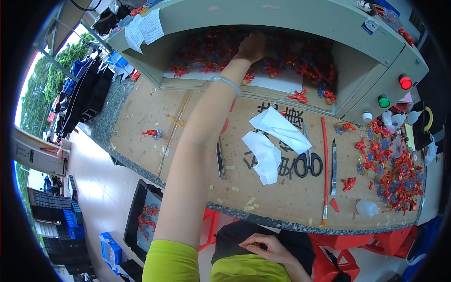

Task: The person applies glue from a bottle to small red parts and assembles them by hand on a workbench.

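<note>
My left arm stretches up across the table, and my left hand [252, 47] is inside the grey box-shaped cabinet [282, 13], over a heap of small red figures [206, 65] with clear bluish and yellow parts. Its fingers are turned away in the shadow, so what they hold, if anything, is hidden. Down at my lap, my right hand [268, 248] rests on my dark clothing, fingers loosely curved and thumb apart, holding nothing. A few figures lie at the cabinet's front edge, among them a red figure [299, 96].
On the cardboard-covered table [136, 113] lie white cloths [265, 157], black-handled scissors [307, 164], a red-handled brush [325, 174] and a craft knife [334, 167]. More figures [399, 181] pile at the right. A black bin [136, 221] stands lower left; red stools [345, 263] are below.
</note>
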A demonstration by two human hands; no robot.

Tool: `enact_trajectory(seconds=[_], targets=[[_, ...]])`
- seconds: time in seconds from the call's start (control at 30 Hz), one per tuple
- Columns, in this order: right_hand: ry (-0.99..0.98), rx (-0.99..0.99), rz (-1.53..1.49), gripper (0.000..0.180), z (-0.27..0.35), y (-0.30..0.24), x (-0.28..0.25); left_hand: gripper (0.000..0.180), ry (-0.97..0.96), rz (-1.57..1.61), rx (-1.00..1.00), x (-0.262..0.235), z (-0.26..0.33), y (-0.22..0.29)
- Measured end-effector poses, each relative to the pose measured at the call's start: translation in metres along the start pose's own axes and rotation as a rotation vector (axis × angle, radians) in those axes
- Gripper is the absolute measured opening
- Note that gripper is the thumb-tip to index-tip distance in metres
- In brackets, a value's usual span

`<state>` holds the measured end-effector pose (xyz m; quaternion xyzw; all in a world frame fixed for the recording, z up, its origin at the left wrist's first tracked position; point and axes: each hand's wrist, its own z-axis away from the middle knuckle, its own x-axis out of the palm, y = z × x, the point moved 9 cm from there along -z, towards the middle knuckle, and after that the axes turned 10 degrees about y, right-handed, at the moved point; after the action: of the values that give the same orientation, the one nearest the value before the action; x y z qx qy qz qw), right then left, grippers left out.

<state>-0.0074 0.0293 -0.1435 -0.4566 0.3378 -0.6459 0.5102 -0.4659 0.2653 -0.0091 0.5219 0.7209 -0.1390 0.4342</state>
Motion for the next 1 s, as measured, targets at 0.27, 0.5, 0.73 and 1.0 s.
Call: enact_trajectory(seconds=[0.27,0.5,0.73,1.0], targets=[[0.025,-0.073,0.044,0.016,0.018,-0.008,0.012,0.022,0.455,0.050,-0.301,-0.091,0.020,-0.023],[0.343,-0.422,-0.052,0.016,0.075,-0.104,-0.027,0.026,-0.087,1.035,-0.472,-0.157,0.214,0.152],[0.853,-0.610,0.275,0.018,0.074,-0.135,-0.073,0.062,-0.213,1.061,-0.654,-0.171,0.366,0.237],[0.680,-0.380,-0.242,0.016,0.076,-0.062,-0.068,0.052,-0.002,1.177,-0.722,-0.170,0.416,0.250]])
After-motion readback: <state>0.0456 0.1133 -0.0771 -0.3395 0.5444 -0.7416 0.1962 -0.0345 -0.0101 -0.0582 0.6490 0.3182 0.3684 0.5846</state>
